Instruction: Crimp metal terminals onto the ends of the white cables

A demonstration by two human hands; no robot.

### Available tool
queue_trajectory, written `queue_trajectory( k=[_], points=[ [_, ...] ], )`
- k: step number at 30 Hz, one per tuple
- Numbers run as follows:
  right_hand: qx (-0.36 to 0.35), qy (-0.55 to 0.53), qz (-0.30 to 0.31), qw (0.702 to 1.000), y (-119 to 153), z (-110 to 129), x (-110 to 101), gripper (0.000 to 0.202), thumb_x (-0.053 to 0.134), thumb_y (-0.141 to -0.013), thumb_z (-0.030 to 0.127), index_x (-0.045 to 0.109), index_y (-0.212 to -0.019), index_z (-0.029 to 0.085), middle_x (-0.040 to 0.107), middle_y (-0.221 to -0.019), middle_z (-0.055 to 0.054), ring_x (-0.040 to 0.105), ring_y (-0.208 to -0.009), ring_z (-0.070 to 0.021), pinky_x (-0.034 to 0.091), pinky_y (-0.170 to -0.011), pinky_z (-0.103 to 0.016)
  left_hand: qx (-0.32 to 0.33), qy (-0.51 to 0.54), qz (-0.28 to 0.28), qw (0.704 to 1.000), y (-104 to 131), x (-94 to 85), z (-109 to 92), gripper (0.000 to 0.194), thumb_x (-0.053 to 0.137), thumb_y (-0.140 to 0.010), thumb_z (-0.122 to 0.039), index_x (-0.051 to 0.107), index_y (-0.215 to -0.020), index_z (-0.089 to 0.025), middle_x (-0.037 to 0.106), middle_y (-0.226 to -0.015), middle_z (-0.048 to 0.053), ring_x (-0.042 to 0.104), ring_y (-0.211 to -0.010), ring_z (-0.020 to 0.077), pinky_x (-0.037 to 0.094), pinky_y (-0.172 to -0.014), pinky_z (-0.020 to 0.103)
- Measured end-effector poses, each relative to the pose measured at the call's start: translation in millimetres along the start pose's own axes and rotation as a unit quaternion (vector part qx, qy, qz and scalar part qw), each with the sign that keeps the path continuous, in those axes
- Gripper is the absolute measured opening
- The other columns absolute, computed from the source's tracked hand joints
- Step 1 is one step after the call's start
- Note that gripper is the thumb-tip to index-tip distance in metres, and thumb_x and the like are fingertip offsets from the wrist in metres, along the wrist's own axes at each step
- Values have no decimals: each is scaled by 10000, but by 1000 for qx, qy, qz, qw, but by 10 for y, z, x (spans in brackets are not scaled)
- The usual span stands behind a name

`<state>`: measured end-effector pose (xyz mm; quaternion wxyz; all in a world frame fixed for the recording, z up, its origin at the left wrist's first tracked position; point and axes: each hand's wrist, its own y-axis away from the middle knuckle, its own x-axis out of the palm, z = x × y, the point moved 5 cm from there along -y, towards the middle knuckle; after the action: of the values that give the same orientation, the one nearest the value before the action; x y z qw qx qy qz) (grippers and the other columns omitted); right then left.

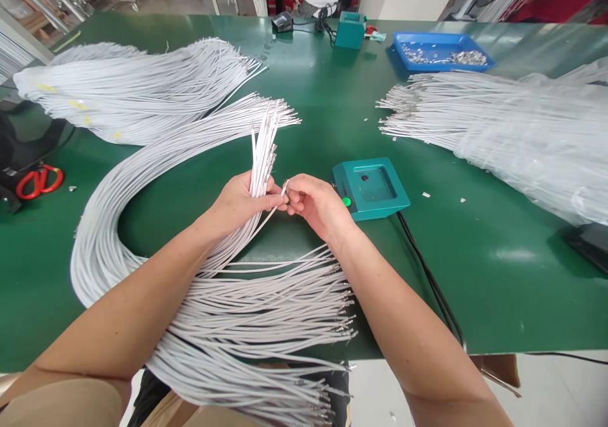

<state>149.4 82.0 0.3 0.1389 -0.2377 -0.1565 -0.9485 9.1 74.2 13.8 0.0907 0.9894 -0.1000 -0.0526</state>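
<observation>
Left forearm came in from the lower left, angled up to mid-frame; left hand [240, 197] sat at center, thumb toward the right. Left grip was closed around an upright bunch [263, 158] of white wires, tips up, with thumb and finger at one separate wire [269, 216] leaning right. Right forearm rose from the lower right, wrist bent in; right hand [316, 202] had its fingers curled at that wire's tip, fingertips near the left thumb. Couldn't tell if the right grip was actually closed on it.

Loose ends [275, 316] fanned out below the hands, tips to the right, some past the near edge of the desk [503, 294]. Left forearm crossed over the wires and hid part of them. Curved bundle [107, 192] looped around left of center, bigger pile [137, 91] behind it at upper left.

Teal box [396, 189] with a green button [346, 202] stood just beyond the right hand, tight on that side; its black cables [430, 272] ran down to the near edge. Right pile [427, 107] filled the right side, partly under clear plastic [536, 151]. Blue tray [411, 67] of small metal parts at upper right, red-handled scissors [38, 182] far left.
</observation>
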Motion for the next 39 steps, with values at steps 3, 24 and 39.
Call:
queue_trajectory(
  k=[3, 24, 39],
  points=[
    [2, 25, 5, 1000, 11, 30, 0, 314, 698, -787, 500, 679, -772, 187, 371, -488, 86, 346, -465, -84, 362, -517, -249, -6, -4, 9, 1000, 21, 37, -28, 325, 831, -681, -280, 556, -810, -166, 717, -797, 28, 719, -737, 189, 565, -697, 311],
    [19, -34, 29, 999, -17, -41, -33, 370, 868, -651, 460, 735, -818, 158, 623, -713, 18, 535, -649, -82, 475, -681, -243, 64, 38, 19, 997, -21, -30, 13, 381, 836, -721, -303, 608, -993, -163, 713, -852, 18, 707, -740, 158, 554, -642, 251],
    [-162, 289, -88, 940, 90, 164, -2, 78, 705, -818, 256, 739, -806, 187, 710, -771, 3, 591, -676, -118, 485, -712, -285, 37, 60, 59, 996, -34, -20, 53, 516, 814, -762, -291, 654, -1249, -225, 665, -906, 11, 686, -733, 129, 550, -629, 236]
  ],
)
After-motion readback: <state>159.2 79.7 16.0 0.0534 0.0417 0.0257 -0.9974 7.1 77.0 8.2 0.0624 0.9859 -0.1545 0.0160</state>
